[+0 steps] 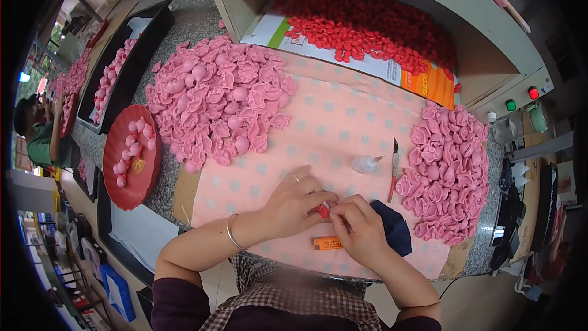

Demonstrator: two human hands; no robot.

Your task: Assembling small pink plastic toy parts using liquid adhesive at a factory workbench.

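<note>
Left hand (294, 199): fingers curled nearly closed, pinching a small red moulded piece (323, 211) from the left; a ring and a thin bangle are worn on this arm

Right hand (358, 225): fingers bent in tight, closed on the same small red moulded piece from the right, so the piece sits between both sets of fingertips, low over the pink dotted cloth (331, 116) at the near edge of the bench

Stock, left: large heap of pink soft moulded pieces (214, 101) on the cloth, well apart from the hands

Stock, right: smaller heap of like pink pieces (447, 171), just beside a slim red-handled knife (393, 175) and a small whitish lump (365, 163)

Stock, rear: mass of red moulded pieces (367, 24) in an open box, lying on a white printed sheet with green and orange panels (392, 67)

Progress, as judged: both pink heaps remain large and only one piece is in hand; which heap is finished work cannot be told, so much appears left

Also present: round red tray (131, 190) with a few pink pieces, a small flat orange label-like pack (328, 243) beside the right hand, a dark blue cloth (392, 224), green and red round buttons (520, 98) on a grey panel at far right
</note>
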